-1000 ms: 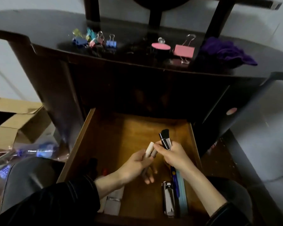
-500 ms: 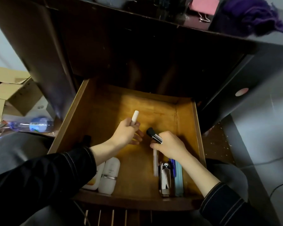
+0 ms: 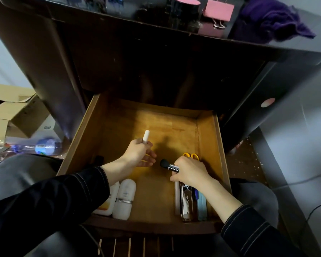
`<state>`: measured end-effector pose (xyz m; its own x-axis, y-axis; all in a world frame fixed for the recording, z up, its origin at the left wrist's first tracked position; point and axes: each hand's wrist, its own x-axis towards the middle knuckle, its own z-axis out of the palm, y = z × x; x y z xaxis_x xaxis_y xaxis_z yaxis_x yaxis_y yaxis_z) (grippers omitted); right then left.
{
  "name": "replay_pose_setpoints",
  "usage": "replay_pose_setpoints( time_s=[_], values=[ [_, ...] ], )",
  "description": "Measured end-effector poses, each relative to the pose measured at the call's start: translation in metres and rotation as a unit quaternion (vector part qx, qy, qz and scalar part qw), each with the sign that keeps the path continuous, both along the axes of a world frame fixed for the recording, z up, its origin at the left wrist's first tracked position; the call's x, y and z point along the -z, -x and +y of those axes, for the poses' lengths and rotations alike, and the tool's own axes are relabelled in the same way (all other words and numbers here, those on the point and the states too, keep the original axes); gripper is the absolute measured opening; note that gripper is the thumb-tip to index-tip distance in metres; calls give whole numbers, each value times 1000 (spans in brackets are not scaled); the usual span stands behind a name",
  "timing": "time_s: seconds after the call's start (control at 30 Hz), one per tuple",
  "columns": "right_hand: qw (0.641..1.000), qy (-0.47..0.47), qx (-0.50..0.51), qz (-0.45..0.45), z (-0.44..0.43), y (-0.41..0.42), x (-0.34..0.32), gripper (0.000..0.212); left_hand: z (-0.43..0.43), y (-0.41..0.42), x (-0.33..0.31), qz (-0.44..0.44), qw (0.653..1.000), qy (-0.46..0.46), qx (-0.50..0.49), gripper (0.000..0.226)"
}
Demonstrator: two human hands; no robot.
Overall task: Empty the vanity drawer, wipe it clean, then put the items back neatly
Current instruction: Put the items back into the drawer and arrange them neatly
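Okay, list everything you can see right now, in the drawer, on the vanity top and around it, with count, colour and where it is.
Drawer: one, wooden, pulled open.
Bottles: two, white, front-left corner.
Stapler: one, silver-black, front-right.
Scissors: one, yellow handles, right side.
Binder clip: one, pink, vanity top.
Cloth: one, purple, vanity top right.
Cardboard box: one, brown, floor left.
Left hand: holds white tube.
Right hand: holds black brush.

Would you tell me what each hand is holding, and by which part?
The left hand grips a white tube by its lower end; the right hand holds a makeup brush by its handle.
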<state>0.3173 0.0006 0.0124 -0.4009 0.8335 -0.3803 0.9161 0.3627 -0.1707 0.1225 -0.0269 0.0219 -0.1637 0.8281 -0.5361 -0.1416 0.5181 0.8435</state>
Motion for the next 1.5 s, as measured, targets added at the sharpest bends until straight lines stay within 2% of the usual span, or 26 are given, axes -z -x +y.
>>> replay_pose_setpoints(
  time_s=[0.13,0.33,0.5,0.63,0.7,0.77,0.9,1.0,1.13,1.27,1.5],
  values=[
    [1000,21,-19,-7,-1,0,0,19,1,1,0,-10,1000,0,-4,9],
    [998,47,-48,-14,-1,-1,1,14,3,2,3,-14,1000,5,-9,10],
    [998,52,-42,-12,-1,-1,2,19,5,0,1,-30,999,25,-15,15],
    [1000,14,-20,13,1,-2,2,35,4,-3,-1,-40,998,45,-12,29],
    [999,-18,13,44,3,-2,0,35,3,-4,-3,-49,997,55,-5,31],
    [991,-19,71,114,5,0,-3,28,1,-6,-5,-72,995,70,10,31],
    [941,7,154,302,9,4,-10,23,-7,-12,-4,-125,984,91,90,25],
    [915,50,156,369,12,5,-12,19,-15,-20,2,-104,975,92,172,32],
    [925,112,103,348,10,6,-10,9,-23,-28,10,-53,967,80,235,22],
    [950,101,103,276,8,6,-5,9,-22,-26,15,28,960,92,264,26],
    [991,39,79,101,8,3,6,31,-16,-25,24,149,939,91,297,23]
  ],
)
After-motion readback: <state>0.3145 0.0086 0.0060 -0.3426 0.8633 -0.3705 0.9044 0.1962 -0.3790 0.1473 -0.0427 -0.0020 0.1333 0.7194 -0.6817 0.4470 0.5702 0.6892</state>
